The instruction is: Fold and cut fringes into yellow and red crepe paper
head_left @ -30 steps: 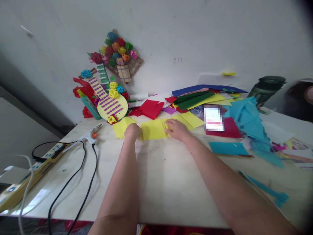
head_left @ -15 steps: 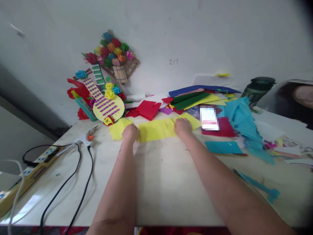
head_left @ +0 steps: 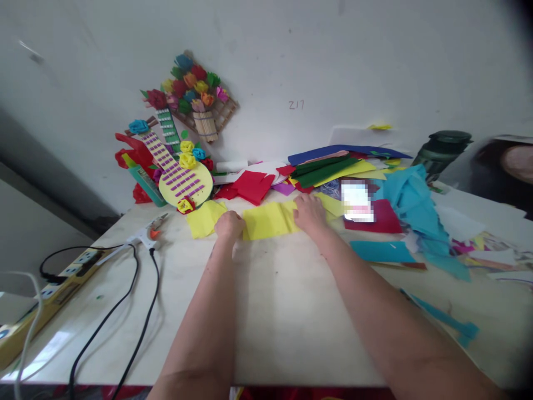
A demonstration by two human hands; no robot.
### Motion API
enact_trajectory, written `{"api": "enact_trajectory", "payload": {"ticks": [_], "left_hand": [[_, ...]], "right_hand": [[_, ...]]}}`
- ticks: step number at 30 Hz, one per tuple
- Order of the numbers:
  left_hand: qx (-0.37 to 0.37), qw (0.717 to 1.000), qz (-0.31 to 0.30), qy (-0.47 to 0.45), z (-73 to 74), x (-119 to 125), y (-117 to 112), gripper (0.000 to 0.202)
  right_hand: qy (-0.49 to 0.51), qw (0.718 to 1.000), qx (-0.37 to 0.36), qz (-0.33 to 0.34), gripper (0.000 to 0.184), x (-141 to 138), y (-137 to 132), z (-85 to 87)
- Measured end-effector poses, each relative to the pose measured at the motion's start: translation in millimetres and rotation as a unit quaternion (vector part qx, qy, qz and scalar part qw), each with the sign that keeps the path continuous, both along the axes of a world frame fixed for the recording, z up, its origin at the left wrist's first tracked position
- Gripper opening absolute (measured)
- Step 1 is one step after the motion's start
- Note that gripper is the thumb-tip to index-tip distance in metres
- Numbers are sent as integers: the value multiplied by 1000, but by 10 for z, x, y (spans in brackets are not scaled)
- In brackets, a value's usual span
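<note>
A long yellow paper strip (head_left: 266, 222) lies across the table in front of me, with a slight fold near my right hand. My left hand (head_left: 230, 225) is closed, its fingers pinching the strip toward its left side. Another part of yellow paper (head_left: 204, 219) shows beyond that hand; whether it is the same piece I cannot tell. My right hand (head_left: 310, 213) has its fingers bent down onto the strip's right part and grips it. The fingertips of both hands are partly hidden.
At left are a glue gun (head_left: 147, 236), its black cord, a power strip (head_left: 62, 283) and a green glue bottle (head_left: 145, 180). Paper-flower crafts (head_left: 185, 183) lean on the wall. Coloured paper sheets (head_left: 325, 169), blue crepe paper (head_left: 410, 200) and a dark bottle (head_left: 443, 149) stand behind and right.
My left hand has slid a little right along the yellow paper, closer to my right hand. The strip between the hands is shorter and now shows a fold near my right fingers.
</note>
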State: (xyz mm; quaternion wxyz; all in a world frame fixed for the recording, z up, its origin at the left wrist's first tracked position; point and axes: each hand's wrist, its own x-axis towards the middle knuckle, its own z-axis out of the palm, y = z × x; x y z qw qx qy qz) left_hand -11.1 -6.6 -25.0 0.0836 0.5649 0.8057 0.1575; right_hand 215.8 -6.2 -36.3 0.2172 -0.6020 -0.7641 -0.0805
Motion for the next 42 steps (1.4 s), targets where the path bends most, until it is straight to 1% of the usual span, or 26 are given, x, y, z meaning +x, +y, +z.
{"api": "enact_trajectory", "payload": {"ticks": [2,3,4,6,8,11,14,17,19,22,26,29,32,35,38,40,42], "left_hand": [[4,1000,-7,-10,1,-22,5,14],[7,1000,-12,-18,-4,-34,11,13],[14,999,-17,-29,-14,-48,20,13],[32,997,-23,-68,-55,-80,51,12],[45,991,-24,-125,-119,-116,96,13],[47,979,-13,-196,-210,-155,160,15],[48,970,8,-236,-233,-159,188,31],[34,965,3,-260,-203,-141,182,47],[32,969,-13,-246,-189,-126,173,49],[61,978,-22,-200,-203,-96,159,48],[103,983,9,-154,-232,-46,139,42],[113,982,19,-150,-220,-34,124,38],[95,981,21,-167,-186,-38,111,36],[52,984,18,-167,-142,-17,99,37],[14,991,30,-133,-104,25,99,37],[7,992,41,-117,-91,46,109,34],[10,992,46,-114,-86,56,121,31]], "right_hand": [[3,993,15,118,36,-109,-37,-18],[-2,985,8,170,37,-164,-51,-37],[-10,978,-9,207,39,-216,-63,-60],[-28,968,-62,244,41,-297,-77,-112],[-42,963,-103,244,43,-340,-82,-153],[-51,964,-114,235,45,-348,-80,-182],[-52,965,-107,232,46,-336,-75,-191],[-53,966,-97,232,45,-333,-76,-200],[-54,966,-90,235,45,-337,-80,-203],[-57,967,-82,235,45,-344,-88,-202],[-59,967,-82,234,43,-347,-88,-193],[-64,967,-80,234,43,-356,-82,-181],[-69,967,-88,227,45,-375,-81,-156],[-78,966,-113,219,47,-391,-80,-97],[-98,959,-150,218,47,-399,-60,13],[-115,953,-173,222,46,-415,-34,101],[-113,953,-164,228,44,-460,-5,174]]}}
